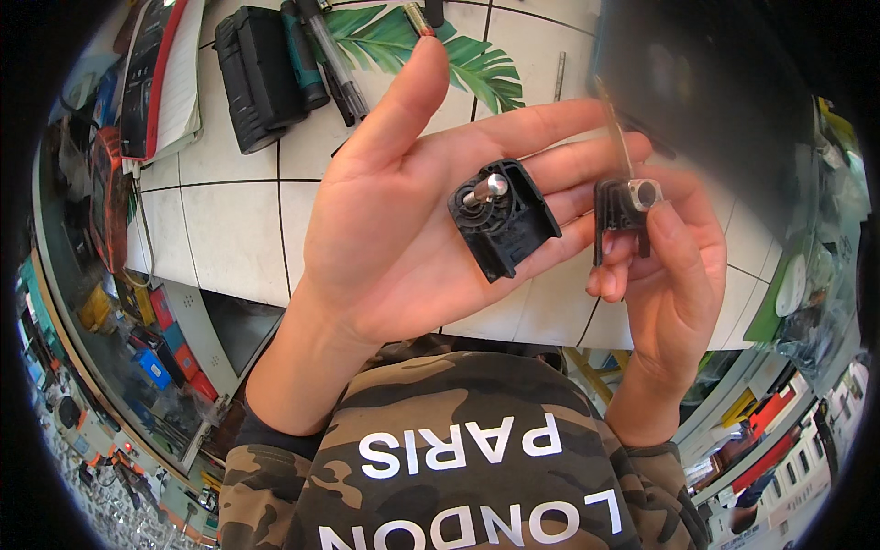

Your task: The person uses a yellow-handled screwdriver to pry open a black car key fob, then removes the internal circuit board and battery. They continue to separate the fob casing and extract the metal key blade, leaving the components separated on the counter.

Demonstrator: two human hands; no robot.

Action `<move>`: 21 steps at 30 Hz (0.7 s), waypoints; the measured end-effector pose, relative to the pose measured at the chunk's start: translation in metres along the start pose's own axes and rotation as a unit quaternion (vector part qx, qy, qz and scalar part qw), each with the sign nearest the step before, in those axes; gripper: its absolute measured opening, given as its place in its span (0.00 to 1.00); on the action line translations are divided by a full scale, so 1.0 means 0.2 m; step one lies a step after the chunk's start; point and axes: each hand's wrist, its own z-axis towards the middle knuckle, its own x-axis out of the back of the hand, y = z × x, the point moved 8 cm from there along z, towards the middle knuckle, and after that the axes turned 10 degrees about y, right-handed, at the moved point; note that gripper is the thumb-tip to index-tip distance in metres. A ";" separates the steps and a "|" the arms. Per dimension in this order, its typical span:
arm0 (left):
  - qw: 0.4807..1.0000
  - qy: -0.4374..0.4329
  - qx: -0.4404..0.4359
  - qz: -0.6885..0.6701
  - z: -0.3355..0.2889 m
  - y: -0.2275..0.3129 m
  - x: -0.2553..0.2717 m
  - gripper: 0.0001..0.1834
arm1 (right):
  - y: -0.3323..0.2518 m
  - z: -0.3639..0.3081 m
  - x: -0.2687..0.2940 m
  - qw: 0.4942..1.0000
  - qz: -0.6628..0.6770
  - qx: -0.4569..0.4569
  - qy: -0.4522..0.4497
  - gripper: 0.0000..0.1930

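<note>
My left hand (403, 211) is turned palm up with its fingers stretched out flat. A black plastic housing piece (518, 229) lies loose on the palm and finger bases; a shiny round-ended metal pin (495, 188) stands out of its round recess. My right hand (683, 252) pinches a second, smaller black bracket (612, 206) between thumb and fingers, just beside the left fingertips. On that bracket sits a silver metal ring (644, 193), and a thin, translucent amber strip (616, 128) rises from it. The right fingers partly hide the bracket's underside.
Beyond my left hand, a black case (257, 78), a teal-and-black tool (304, 55) and pens (335, 64) lie on the white tiled table (238, 234). A notebook (183, 92) and a red-edged device (147, 78) are far left. A dark blurred shape (706, 92) stands at far right.
</note>
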 end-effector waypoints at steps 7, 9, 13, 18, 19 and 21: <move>1.000 -0.011 0.006 -0.003 0.00 -0.01 0.00 0.45 | -0.01 0.00 0.00 1.000 -0.009 0.014 -0.016 0.14; 1.000 -0.009 0.010 -0.008 0.00 0.00 0.00 0.45 | 0.00 0.00 0.01 1.000 -0.011 0.012 -0.012 0.14; 1.000 0.001 0.003 0.015 0.01 -0.01 0.01 0.45 | 0.00 0.00 0.01 0.999 -0.022 0.028 -0.012 0.14; 1.000 0.024 -0.001 0.012 0.01 -0.01 0.02 0.46 | 0.00 0.00 0.02 0.999 -0.027 0.030 -0.008 0.14; 0.999 0.028 -0.003 0.019 0.02 -0.01 0.03 0.46 | 0.00 0.00 0.02 0.999 -0.025 0.038 -0.015 0.14; 0.999 0.029 -0.006 0.018 0.02 -0.01 0.02 0.46 | 0.00 0.00 0.02 0.999 -0.016 0.034 -0.015 0.14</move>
